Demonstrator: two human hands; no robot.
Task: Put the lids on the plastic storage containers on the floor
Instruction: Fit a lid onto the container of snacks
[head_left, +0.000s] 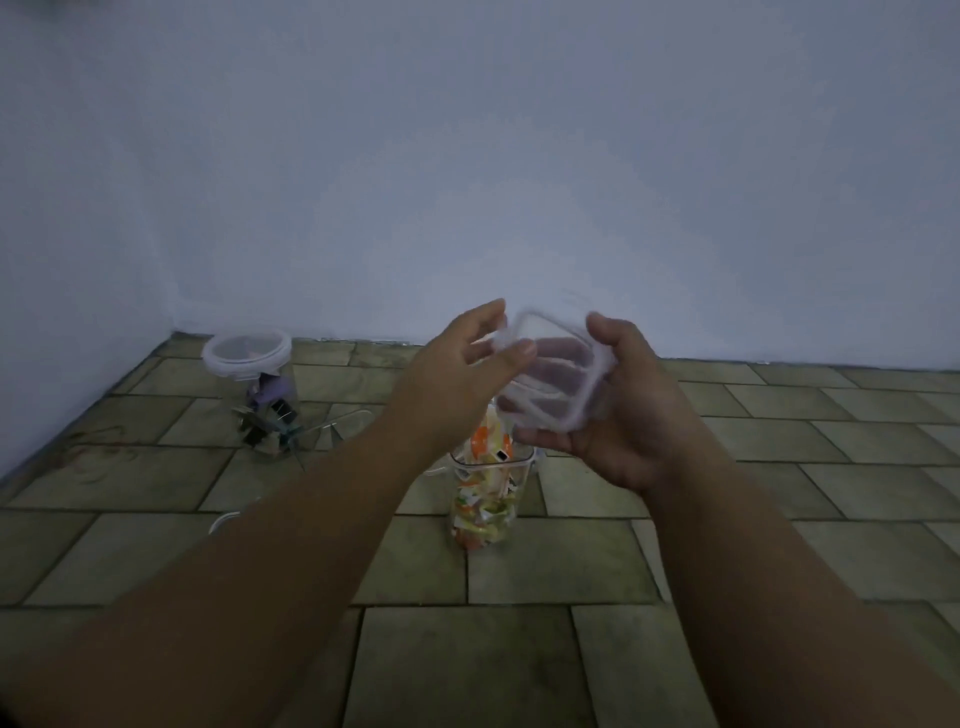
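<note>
A clear square lid (553, 371) is held tilted in the air between both hands. My right hand (628, 410) cups it from below and the right. My left hand (467, 364) pinches its left edge with thumb and fingers. Directly under the lid stands a tall clear container (488, 506) without a lid, filled with colourful wrapped pieces that poke above its rim. A second clear container (265, 400) stands at the back left with a round white-rimmed lid (247, 351) on top; it holds dark clips and mixed small items.
The floor (519, 649) is greenish-brown tile. A pale wall (467, 156) rises right behind the containers. A thin clear edge (343, 418) lies near the left container, and a small white curved object (223, 521) peeks out beside my left forearm.
</note>
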